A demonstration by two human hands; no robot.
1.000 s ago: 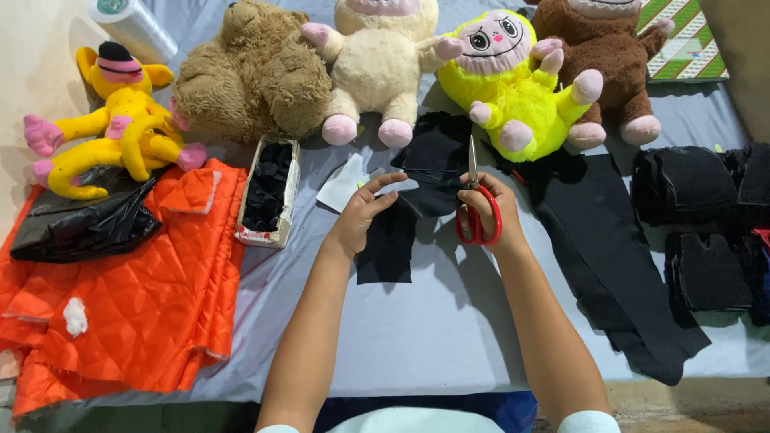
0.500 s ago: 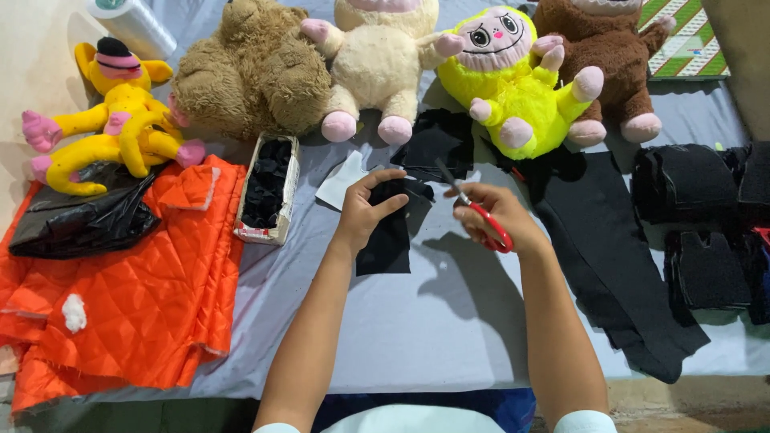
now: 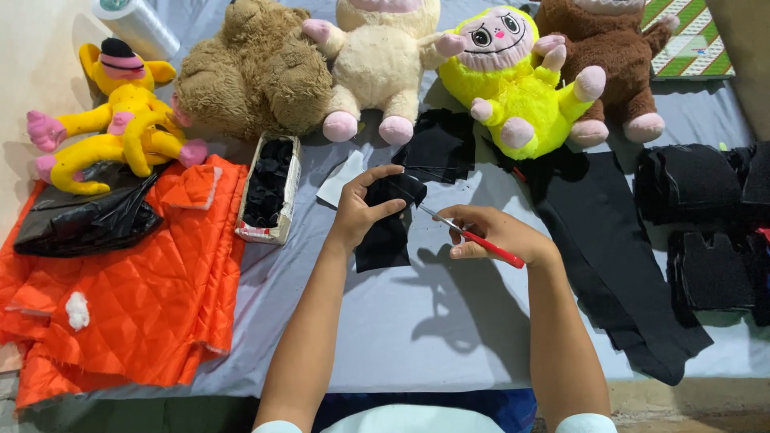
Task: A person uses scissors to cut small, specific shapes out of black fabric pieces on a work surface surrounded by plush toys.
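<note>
Left hand [image 3: 358,215] raised just above the grey cloth-covered surface [image 3: 417,321], fingers [image 3: 383,172] closed in a pinch on a small floppy piece of black fleece fabric [image 3: 389,224], thumb and forefinger at its upper edge. Right hand [image 3: 491,234] just beside it, fingers curled shut through the handles of red-handled metal scissors [image 3: 469,232], blade tips reaching into the cloth close to the left thumb. Blades nearly closed, as far as visible.

Likely risks, judged from this: a nick to the left thumb, given how near the tips sit to the pinch; a crooked or overlong cut, with limp fabric hanging unsupported and sagging away from the blades; fleece bunching between the blades rather than shearing cleanly.

Behind, 5 plush toys along the far edge, among them a bright yellow-green plush monkey [image 3: 513,88] resting on more black cloth. Narrow white box of black scraps [image 3: 269,188] to the left, beside quilted orange fabric [image 3: 120,281]. Long black fabric strip [image 3: 618,265] to the right, well apart from the cut.
</note>
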